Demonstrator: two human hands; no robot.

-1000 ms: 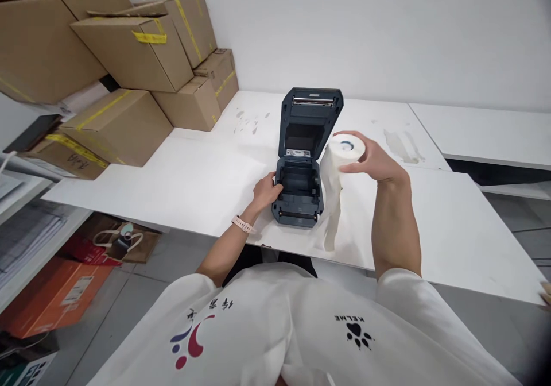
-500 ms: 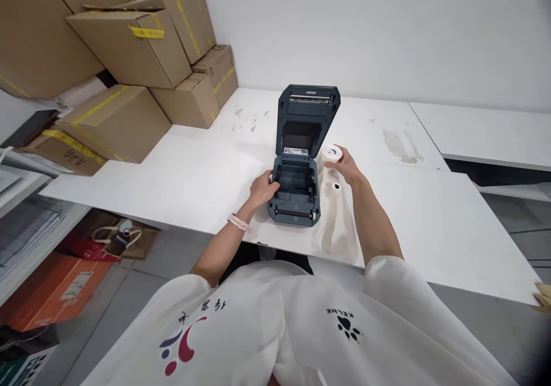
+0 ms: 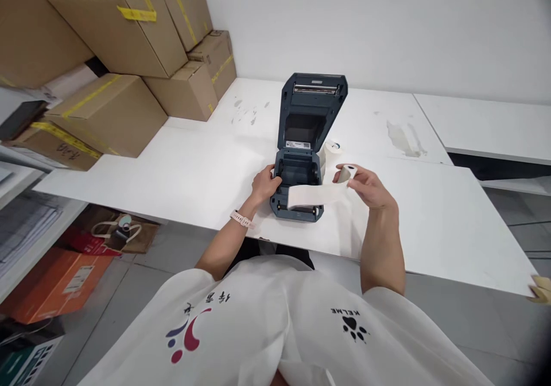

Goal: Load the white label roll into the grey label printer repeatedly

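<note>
A dark grey label printer (image 3: 297, 213) stands on the white table with its lid (image 3: 312, 110) raised, so the inner bay shows. My left hand (image 3: 266, 185) grips the printer's left side, thumb over the rim. My right hand (image 3: 365, 185) is closed on a small roll of white label paper (image 3: 348, 172), held up to the right of the printer. From this roll a loose paper strip (image 3: 312, 195) stretches left across the front of the open bay. Behind the right hand, close to the printer's right side, stands another white paper roll (image 3: 332, 147), partly hidden.
Cardboard boxes (image 3: 116, 27) with yellow tape are piled on the table's left end. A white wall (image 3: 365, 24) rises behind the table (image 3: 206, 185). At lower left, an orange box (image 3: 55, 285) and a paper bag (image 3: 142, 238) lie below table height.
My right hand has let go of the rear roll, come nearer and picked up the small roll with its strip, which now crosses the printer. My left hand stays on the printer.
</note>
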